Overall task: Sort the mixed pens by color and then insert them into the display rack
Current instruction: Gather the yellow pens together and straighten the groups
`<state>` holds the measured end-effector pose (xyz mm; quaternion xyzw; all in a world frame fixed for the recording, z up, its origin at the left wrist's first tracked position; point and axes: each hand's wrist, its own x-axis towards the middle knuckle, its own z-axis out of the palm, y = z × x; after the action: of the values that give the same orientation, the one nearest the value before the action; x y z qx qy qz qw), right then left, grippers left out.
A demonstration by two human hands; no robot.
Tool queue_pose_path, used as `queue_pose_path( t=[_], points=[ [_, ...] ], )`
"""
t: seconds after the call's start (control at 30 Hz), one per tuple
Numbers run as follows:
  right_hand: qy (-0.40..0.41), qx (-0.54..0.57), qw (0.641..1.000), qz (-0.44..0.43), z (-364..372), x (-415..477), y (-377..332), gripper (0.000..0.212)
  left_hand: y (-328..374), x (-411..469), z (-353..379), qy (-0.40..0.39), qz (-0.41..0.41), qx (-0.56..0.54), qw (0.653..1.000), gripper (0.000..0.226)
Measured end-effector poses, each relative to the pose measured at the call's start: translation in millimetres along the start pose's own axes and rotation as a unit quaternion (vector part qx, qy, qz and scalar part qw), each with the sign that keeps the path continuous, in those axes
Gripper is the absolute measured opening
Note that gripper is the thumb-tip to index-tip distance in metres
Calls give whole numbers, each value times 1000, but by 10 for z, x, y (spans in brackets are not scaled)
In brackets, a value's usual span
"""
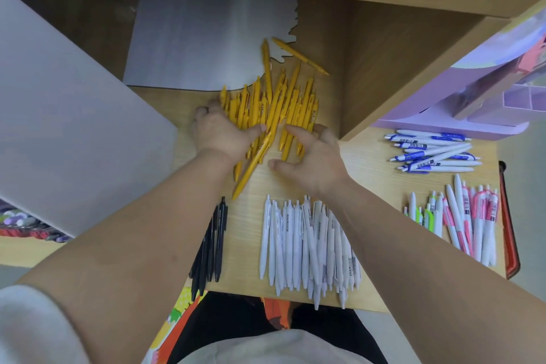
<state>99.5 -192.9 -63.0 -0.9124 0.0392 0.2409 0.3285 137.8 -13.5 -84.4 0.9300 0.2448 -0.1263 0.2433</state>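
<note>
Head view: a heap of yellow plastic click pens (274, 106) is seen on the light wooden desk (369, 156), at the mouth of a wooden cubby (378, 68), with one yellow pen lying apart at the back. The left hand (220, 133) is laid over the left side of the heap, its thumb stretched out across the pens and its fingers bent down at the heap's far left edge. No pen is seen to be clasped. The right hand (313, 156) is spread wide, its forefinger resting on the right side of the heap and its thumb set on the bare desk.

Nearer the person, a few black pens (212, 242) are laid side by side, and a broad row of plain white pens (307, 245) lies just beside them. To the right, white pens with blue clips (434, 154) are piled crosswise. Below these, white pens with pink clips (472, 221) are grouped next to white pens with green clips (425, 213).

The lilac plastic display rack (487, 115) stands at the right edge, behind the blue-clipped pens. Its compartments are blurred, so their contents cannot be told.
</note>
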Motion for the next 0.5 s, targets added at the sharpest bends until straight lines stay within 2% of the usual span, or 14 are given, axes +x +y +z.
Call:
queue_pose_path(
  t=[0.13, 0.23, 0.27, 0.4, 0.5],
  points=[
    [14, -36, 999, 13, 71, -32, -54, 87, 107, -15, 47, -18, 40, -52, 998, 69],
    [41, -43, 997, 42, 123, 39, -109, 75, 61, -53, 8, -38, 62, -99, 992, 45],
    [50, -50, 996, 46, 132, 67, -120, 69, 18, -78, -14, -48, 63, -112, 990, 47],
    [80, -76, 993, 32, 143, 148, -97, 48, -179, -242, -71, -69, 76, -101, 990, 80],
    [113, -84, 990, 21, 158, 157, -31, 47, -297, -314, -46, -62, 82, -96, 990, 88]
  ],
)
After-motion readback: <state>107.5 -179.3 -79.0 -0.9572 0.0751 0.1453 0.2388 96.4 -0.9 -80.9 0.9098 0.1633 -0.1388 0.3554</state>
